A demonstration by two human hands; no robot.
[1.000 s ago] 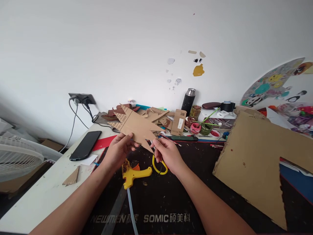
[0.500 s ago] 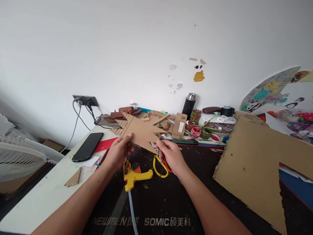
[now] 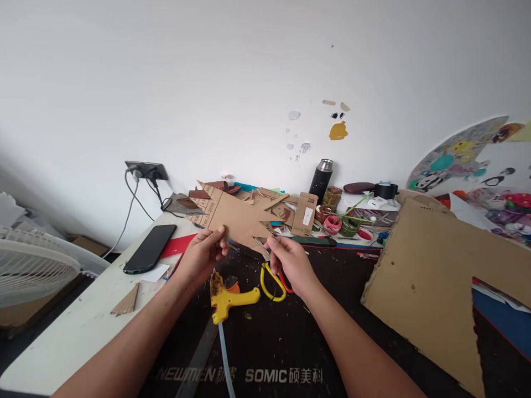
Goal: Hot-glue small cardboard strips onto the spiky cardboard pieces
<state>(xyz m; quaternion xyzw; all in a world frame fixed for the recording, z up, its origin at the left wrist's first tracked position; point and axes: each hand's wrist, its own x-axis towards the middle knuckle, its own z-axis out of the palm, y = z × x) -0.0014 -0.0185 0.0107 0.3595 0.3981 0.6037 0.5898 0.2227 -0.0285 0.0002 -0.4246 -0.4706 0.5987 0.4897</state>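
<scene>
My left hand [image 3: 207, 246] pinches the lower edge of a brown cardboard cutout [image 3: 234, 215] with jagged, pointed ends and printed lettering on its left side. The cutout is raised and tilted above the desk. My right hand [image 3: 288, 257] is closed, thumb and fingertips at the lower right spike of the same cutout; its grip is partly hidden. Just below that hand lie scissors with yellow and red handles [image 3: 274, 283], their blades mostly covered. A yellow glue gun [image 3: 228, 298] with a pale glue stick rests on the black mat [image 3: 265, 342] between my forearms.
A large cardboard sheet [image 3: 418, 276] lies at right. Cardboard scraps [image 3: 269, 199], paint jars [image 3: 332, 223] and a black flask [image 3: 321, 179] line the wall. At left are a phone [image 3: 149, 249], a cardboard triangle [image 3: 125, 301], a metal ruler [image 3: 199, 354] and a white fan [image 3: 37, 265].
The cutout has tilted slightly, its left end moving a little leftward and its lower right spike shifting. Both hands stay nearly in place. The view has shifted slightly.
</scene>
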